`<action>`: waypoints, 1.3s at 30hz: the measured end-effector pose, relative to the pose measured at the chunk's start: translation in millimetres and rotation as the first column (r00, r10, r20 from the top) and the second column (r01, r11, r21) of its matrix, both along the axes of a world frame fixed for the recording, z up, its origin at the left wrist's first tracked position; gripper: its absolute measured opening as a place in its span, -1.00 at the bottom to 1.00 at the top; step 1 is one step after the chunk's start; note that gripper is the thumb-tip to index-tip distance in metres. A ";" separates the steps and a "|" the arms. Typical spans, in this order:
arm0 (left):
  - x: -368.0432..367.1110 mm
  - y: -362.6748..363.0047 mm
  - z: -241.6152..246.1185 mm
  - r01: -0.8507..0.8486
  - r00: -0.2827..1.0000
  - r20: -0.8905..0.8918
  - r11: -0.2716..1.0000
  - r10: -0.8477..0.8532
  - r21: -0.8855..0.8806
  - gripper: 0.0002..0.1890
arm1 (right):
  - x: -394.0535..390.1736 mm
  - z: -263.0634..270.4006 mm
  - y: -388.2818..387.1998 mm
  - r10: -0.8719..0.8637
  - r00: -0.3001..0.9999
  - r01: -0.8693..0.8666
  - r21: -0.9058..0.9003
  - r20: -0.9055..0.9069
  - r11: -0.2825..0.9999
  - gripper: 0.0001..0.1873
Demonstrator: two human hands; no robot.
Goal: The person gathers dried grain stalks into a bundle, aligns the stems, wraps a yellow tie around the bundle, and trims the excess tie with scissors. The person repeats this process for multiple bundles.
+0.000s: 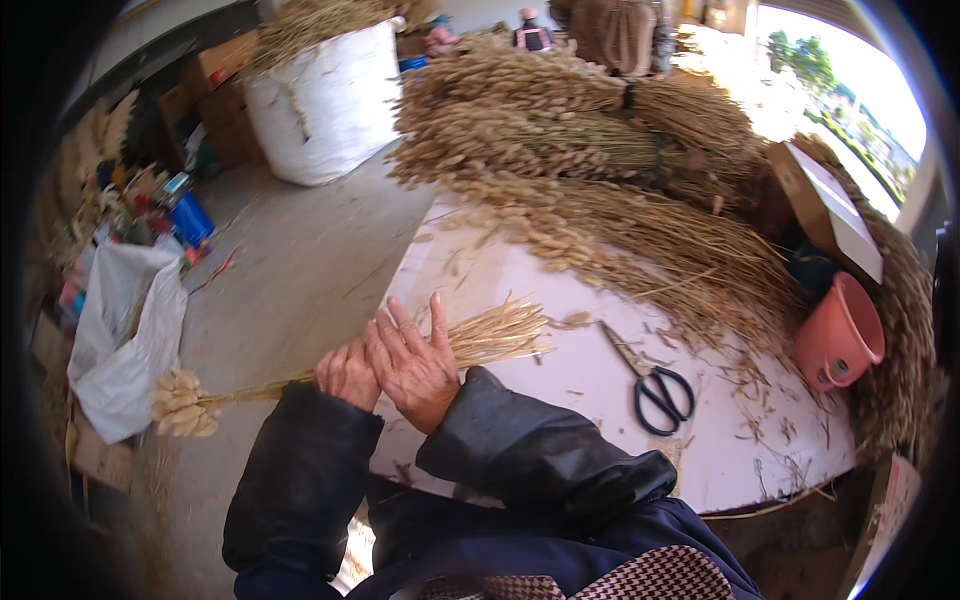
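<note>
My left hand point(349, 374) is closed around the stems of a small bundle of dried bunny-tail grass point(185, 403). Its fluffy heads point left, past the edge of the white tabletop point(570, 397), and its cut stem ends fan out to the right over the table. Against the left hand and the stems lies my right hand point(417, 365), its fingers spread; whether it grips any stems cannot be told. Scissors with black handles point(651, 382) rest partly opened on the table, right of the stem ends. Larger bundles of dried grass point(600, 217) are piled along the table's far side.
A pink plastic bucket point(836, 337) and a cardboard box point(825, 202) stand at the right. Stem scraps litter the table. Beyond it are a large white sack point(322, 112) and people in the background. A white plastic bag point(135, 330) lies at the left.
</note>
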State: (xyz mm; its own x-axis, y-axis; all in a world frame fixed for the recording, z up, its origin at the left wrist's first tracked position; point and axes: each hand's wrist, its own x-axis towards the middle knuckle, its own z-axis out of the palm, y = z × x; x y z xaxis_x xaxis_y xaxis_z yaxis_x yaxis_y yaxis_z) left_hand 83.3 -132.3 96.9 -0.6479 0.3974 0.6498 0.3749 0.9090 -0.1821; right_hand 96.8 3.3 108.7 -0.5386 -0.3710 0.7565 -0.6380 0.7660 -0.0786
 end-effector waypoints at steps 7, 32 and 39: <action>-23.0 142.1 17.3 0.411 0.900 0.274 0.870 -0.339 -0.273 -0.97 | 14.4 -5.6 136.9 -0.426 0.843 0.398 0.154 0.329 0.905 -0.93; -47.3 162.1 -52.1 0.832 0.517 0.390 0.555 -0.762 -0.016 -0.98 | 21.5 -72.4 165.7 -0.540 0.695 0.498 0.224 0.474 0.838 -0.86; -54.0 163.5 -57.5 0.802 0.492 0.558 0.597 -0.668 0.008 -0.94 | 12.7 -84.3 170.9 -0.488 0.685 0.431 0.240 0.541 0.870 -0.87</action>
State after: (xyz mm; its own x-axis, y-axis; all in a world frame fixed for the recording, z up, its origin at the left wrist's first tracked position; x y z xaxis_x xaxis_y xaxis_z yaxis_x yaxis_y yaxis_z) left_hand 29.3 31.3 39.3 -0.2201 0.9585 0.1810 0.9752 0.2115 0.0656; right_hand 109.5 174.2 24.4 -0.9733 -0.0074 0.2293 -0.0604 0.9725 -0.2250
